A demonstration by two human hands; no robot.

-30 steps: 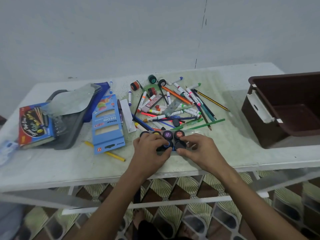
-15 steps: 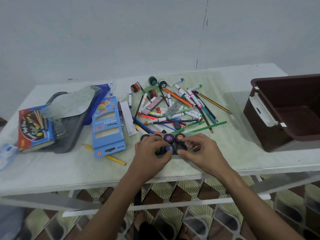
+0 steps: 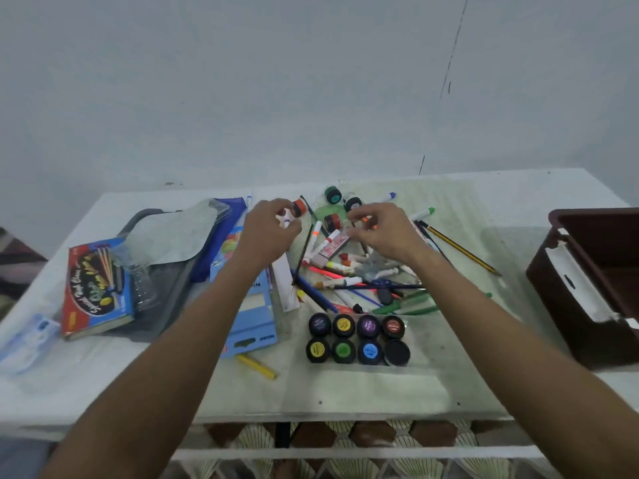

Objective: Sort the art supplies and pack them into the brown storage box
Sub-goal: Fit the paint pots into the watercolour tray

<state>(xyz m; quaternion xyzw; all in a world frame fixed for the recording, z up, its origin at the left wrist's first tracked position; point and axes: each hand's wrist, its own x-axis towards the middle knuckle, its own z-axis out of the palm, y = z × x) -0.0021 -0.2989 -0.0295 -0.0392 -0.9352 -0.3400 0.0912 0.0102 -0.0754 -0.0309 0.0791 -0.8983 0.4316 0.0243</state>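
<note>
Eight small paint pots (image 3: 358,338) stand in two rows in a clear tray near the table's front. Behind them lies a heap of markers, pencils and pens (image 3: 349,278). My left hand (image 3: 271,229) reaches to the back of the heap, its fingertips pinching an orange paint pot (image 3: 299,207). My right hand (image 3: 382,231) hovers with loosely curled fingers over the markers, next to a red pot (image 3: 332,221) and a black-and-white pot (image 3: 352,203); nothing shows in its grip. A green pot (image 3: 333,194) lies further back. The brown storage box (image 3: 567,292) stands open at the right edge.
A blue neon marker box (image 3: 254,323) lies left of the pots under my left forearm, with a yellow crayon (image 3: 257,366) in front of it. Further left are a grey tray (image 3: 166,299), a clear plastic lid (image 3: 179,233) and a red-and-blue book (image 3: 95,288). A striped pencil (image 3: 463,250) lies toward the box.
Both hands let go of the paint pot set near the front edge and moved back over the heap. The left hand took hold of the orange pot.
</note>
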